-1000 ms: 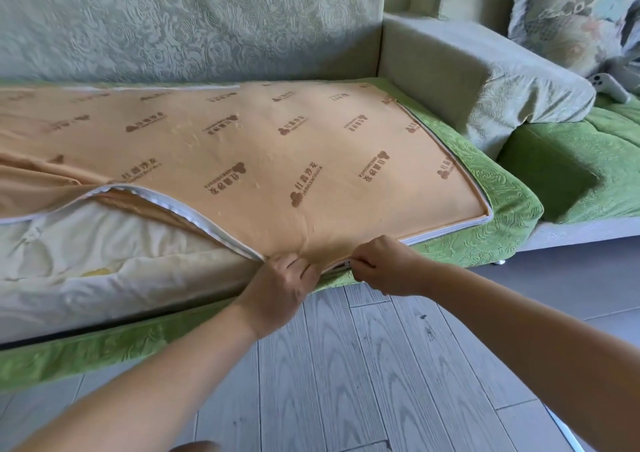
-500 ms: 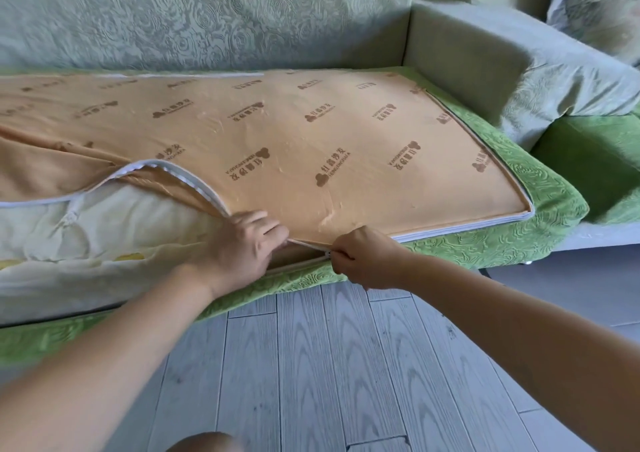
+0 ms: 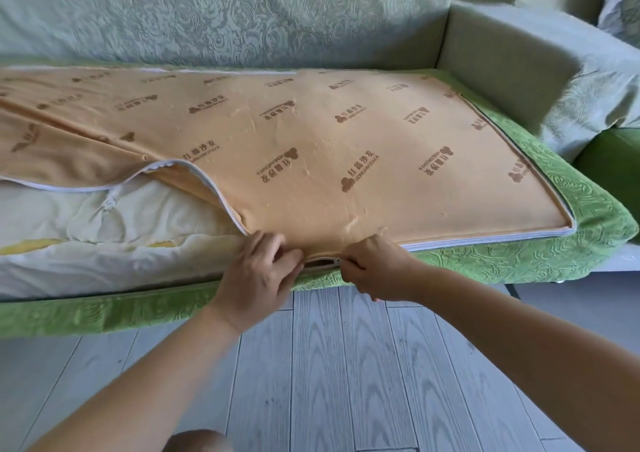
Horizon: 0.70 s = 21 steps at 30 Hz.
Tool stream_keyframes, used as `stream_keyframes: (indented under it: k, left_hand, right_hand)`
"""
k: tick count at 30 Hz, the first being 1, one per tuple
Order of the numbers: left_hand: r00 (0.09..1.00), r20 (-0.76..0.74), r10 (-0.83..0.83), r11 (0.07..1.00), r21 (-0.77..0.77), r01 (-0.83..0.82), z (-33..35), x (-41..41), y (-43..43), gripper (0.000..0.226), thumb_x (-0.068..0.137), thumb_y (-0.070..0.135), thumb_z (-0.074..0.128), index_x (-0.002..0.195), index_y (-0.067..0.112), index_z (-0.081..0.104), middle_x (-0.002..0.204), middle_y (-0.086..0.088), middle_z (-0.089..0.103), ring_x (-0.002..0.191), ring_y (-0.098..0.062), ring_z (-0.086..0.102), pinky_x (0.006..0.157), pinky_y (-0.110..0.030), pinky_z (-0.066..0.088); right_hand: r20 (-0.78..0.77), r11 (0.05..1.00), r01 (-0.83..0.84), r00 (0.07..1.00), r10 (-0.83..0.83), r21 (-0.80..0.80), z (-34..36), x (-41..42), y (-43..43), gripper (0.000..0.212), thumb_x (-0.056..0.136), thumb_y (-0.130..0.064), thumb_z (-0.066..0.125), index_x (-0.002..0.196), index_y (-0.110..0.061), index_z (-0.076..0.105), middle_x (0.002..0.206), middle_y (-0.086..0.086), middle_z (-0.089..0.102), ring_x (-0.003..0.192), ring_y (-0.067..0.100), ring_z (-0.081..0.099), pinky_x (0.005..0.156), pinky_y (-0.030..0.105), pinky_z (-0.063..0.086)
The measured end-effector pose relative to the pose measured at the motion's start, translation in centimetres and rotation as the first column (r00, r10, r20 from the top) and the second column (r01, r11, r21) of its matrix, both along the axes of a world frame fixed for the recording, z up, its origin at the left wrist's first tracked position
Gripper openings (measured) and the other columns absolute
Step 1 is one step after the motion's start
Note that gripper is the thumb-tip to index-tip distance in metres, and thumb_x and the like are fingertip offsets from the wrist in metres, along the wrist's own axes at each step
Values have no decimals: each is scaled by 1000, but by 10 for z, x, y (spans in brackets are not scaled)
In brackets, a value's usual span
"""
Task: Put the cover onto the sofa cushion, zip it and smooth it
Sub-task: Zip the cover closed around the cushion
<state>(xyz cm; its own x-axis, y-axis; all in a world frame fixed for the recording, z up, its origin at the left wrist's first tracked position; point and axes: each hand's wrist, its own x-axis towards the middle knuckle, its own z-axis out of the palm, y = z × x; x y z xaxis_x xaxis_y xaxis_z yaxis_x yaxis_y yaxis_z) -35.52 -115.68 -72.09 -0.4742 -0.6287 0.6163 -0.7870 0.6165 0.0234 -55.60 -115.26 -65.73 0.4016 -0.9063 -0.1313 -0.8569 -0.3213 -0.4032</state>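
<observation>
A long sofa cushion lies on the sofa seat with its orange printed underside (image 3: 311, 160) of the cover facing up. The green textured cover face (image 3: 568, 209) wraps the front and right edges. The white zip (image 3: 485, 235) is closed along the right front edge and open to the left, where the cream inner cushion (image 3: 104, 237) shows. My left hand (image 3: 258, 275) grips the orange cover edge at the zip opening. My right hand (image 3: 375, 268) pinches the zip pull just to the right of it.
The pale green sofa backrest (image 3: 221, 15) rises behind the cushion. An armrest (image 3: 519, 70) stands at the right, with another green seat (image 3: 613, 160) beyond it. Grey wood-plank floor (image 3: 346, 365) lies in front of the sofa. A knee (image 3: 197, 441) shows at the bottom edge.
Both hands have shifted left along the front edge and the closed part of the zip has grown longer. The view has also swung to the left.
</observation>
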Motion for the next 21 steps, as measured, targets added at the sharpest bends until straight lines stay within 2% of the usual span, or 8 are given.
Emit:
stream_keyframes:
  k: [3, 5, 9, 13, 17, 21]
  left_hand:
    - [987, -76, 142, 989, 38, -140, 24, 19, -8, 26, 82, 26, 49, 84, 11, 70, 81, -7, 60, 76, -28, 53, 69, -35, 40]
    - [986, 14, 164, 985, 51, -165, 37, 37, -25, 35, 72, 27, 46, 90, 14, 72, 84, -3, 65, 82, -26, 53, 72, -36, 45]
    - [981, 191, 21, 993, 110, -43, 62, 60, -51, 31, 74, 17, 41, 73, 7, 70, 68, -8, 66, 63, -28, 61, 66, -36, 51]
    - [993, 119, 3, 991, 136, -20, 77, 63, -26, 25, 81, 13, 40, 60, 6, 52, 53, -7, 52, 48, -24, 53, 48, -27, 42]
    - [984, 175, -21, 992, 130, -1, 53, 69, 14, 29, 79, 21, 47, 52, 12, 44, 47, -3, 40, 42, -23, 42, 42, -24, 36]
    - [944, 323, 67, 967, 213, -142, 9, 53, -4, 21, 66, 19, 44, 48, 13, 53, 46, -3, 47, 40, -23, 48, 42, -22, 35]
  right_hand:
    - [-12, 1000, -6, 1000, 6, 2, 1, -1, -2, 35, 95, -15, 38, 81, 9, 59, 79, 24, 67, 64, 34, 65, 51, 28, 43]
    - [-6, 1000, -5, 1000, 5, 2, 1, -2, -4, 35, 95, -15, 38, 82, 8, 60, 79, 23, 67, 62, 32, 65, 50, 27, 43]
    - [1, 1000, 12, 1000, -12, 25, 3, 0, -6, 36, 95, -16, 36, 82, 5, 61, 79, 21, 68, 45, 15, 56, 52, 26, 45]
    - [34, 999, 40, 999, -41, 28, 3, 3, -6, 36, 96, -16, 35, 83, 3, 62, 77, 19, 68, 42, 8, 51, 55, 28, 50]
    - [26, 999, 18, 999, -19, 32, 0, 6, -2, 37, 95, -16, 34, 79, 6, 59, 74, 20, 68, 42, 10, 54, 54, 30, 50]
    - [45, 998, 4, 999, -7, 55, -6, 14, -3, 35, 93, -15, 34, 75, 6, 56, 73, 22, 67, 42, 12, 56, 53, 31, 50]
